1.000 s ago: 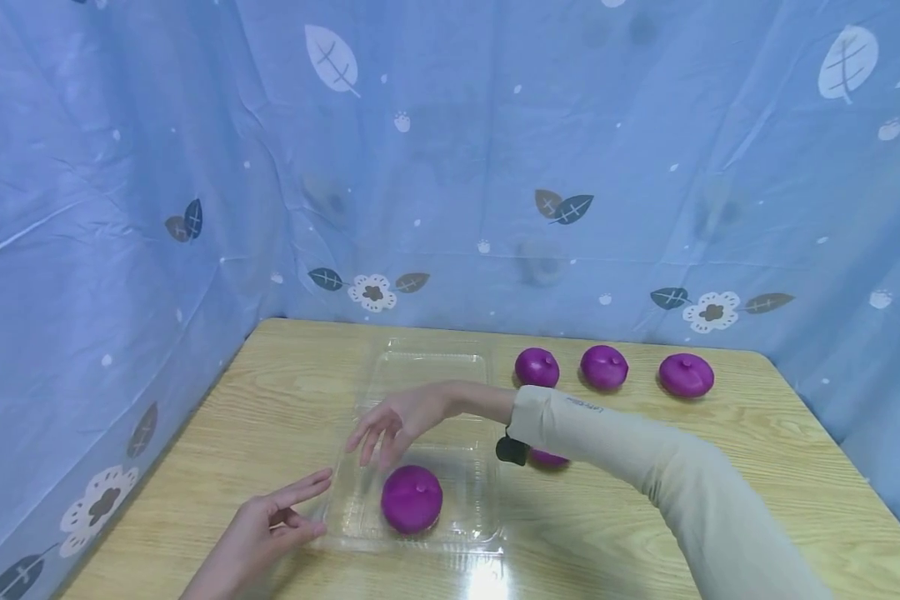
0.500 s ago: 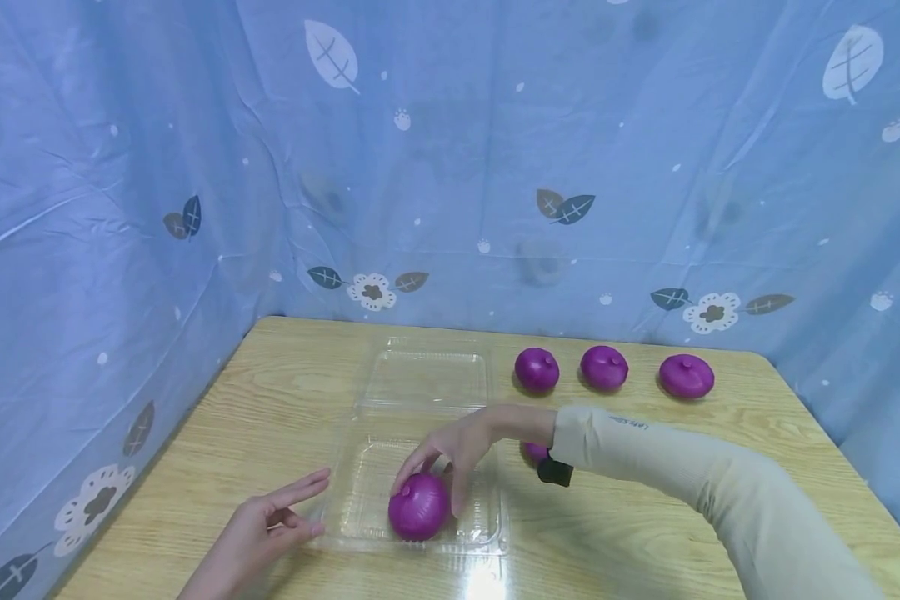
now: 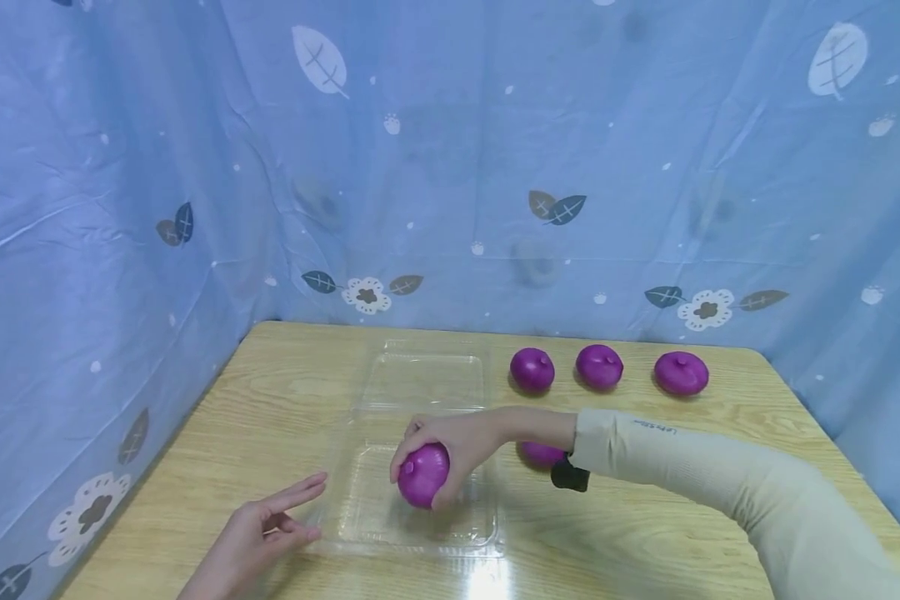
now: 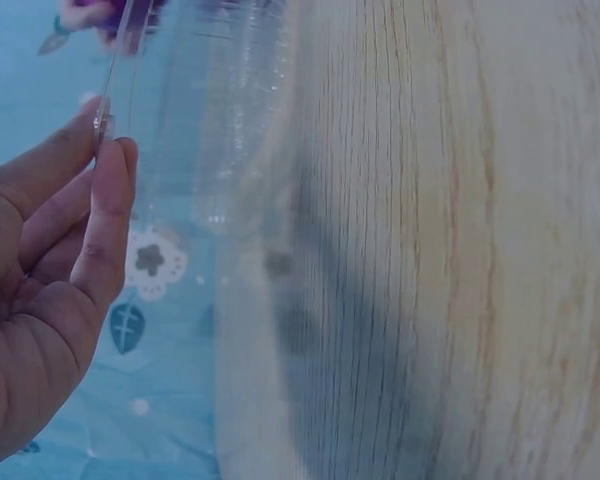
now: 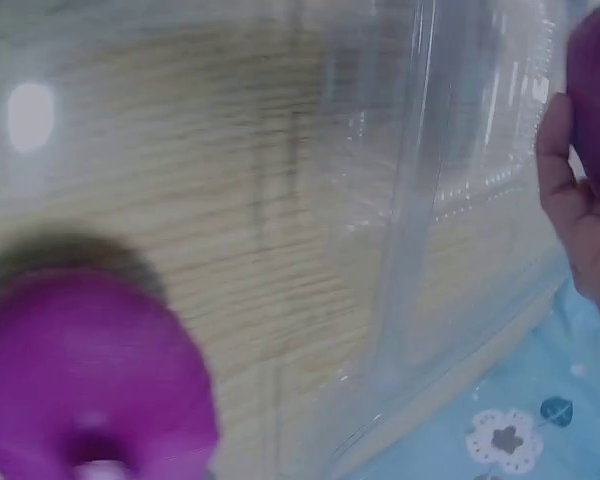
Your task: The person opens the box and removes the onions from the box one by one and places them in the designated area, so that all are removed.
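Observation:
My right hand (image 3: 467,442) grips a shiny purple onion (image 3: 423,477) over the near half of a clear plastic clamshell container (image 3: 362,512). In the right wrist view the fingers curl against the side of that onion (image 5: 598,110). The container lies unfolded, its other half (image 3: 427,375) spread toward the back. At its left front corner is my left hand (image 3: 258,533). The left wrist view has the thumb and a finger of that left hand (image 4: 55,260) pinching the thin clear rim (image 4: 105,118).
Along the back right of the wooden table (image 3: 645,500) sit three more purple onions, a left one (image 3: 532,370), a middle one (image 3: 599,367) and a right one (image 3: 681,373). Another onion (image 3: 542,454) is partly hidden behind the right wrist. Blue curtains (image 3: 450,167) enclose the back and sides.
The right hand came over from the left of the onion in the container, took hold of it and raised it. The left hand has stayed at the container's rim.

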### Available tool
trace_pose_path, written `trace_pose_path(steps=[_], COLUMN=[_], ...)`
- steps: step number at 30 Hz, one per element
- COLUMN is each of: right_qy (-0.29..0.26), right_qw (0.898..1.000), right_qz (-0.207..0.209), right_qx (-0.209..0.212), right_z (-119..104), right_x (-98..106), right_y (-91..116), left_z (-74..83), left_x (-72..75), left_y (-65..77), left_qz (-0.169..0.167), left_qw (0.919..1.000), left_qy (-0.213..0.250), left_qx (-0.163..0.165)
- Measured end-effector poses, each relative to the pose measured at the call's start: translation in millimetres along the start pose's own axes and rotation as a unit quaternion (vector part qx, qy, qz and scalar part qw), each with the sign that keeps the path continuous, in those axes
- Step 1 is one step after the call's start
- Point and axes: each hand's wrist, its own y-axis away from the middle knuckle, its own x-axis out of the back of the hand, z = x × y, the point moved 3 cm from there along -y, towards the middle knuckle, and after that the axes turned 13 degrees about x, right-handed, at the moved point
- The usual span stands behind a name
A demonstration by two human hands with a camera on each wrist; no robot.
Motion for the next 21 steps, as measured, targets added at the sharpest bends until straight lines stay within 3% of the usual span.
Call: trace_pose_path(steps=[4,8,16,21], right_qy=[-0.011,-0.014,0.004,-0.006], right_qw=[0.998,0.992,0.982,0.973], right_qz=[0.062,0.114,0.187,0.225], right_qx=[0.031,0.047,0.023,0.054], right_z=[-8,-14,-25,-29], right_x=[2,-3,-16,-21], right_y=[19,38,72,91], left_z=[-1.0,-0.7,0.2,-2.3], left_x=[0.0,-0.3,-1.2,-1.4], left_y=[-0.5,-0.4,0.3,-1.0], left_qz=[-0.004,-0.005,0.001,0.016], left_qw=[0.9997,0.9999,0.9999,0.9995], left_qy=[-0.005,-0.004,-0.008,-0.02], left_qx=[0.022,0.011,0.011,-0.019])
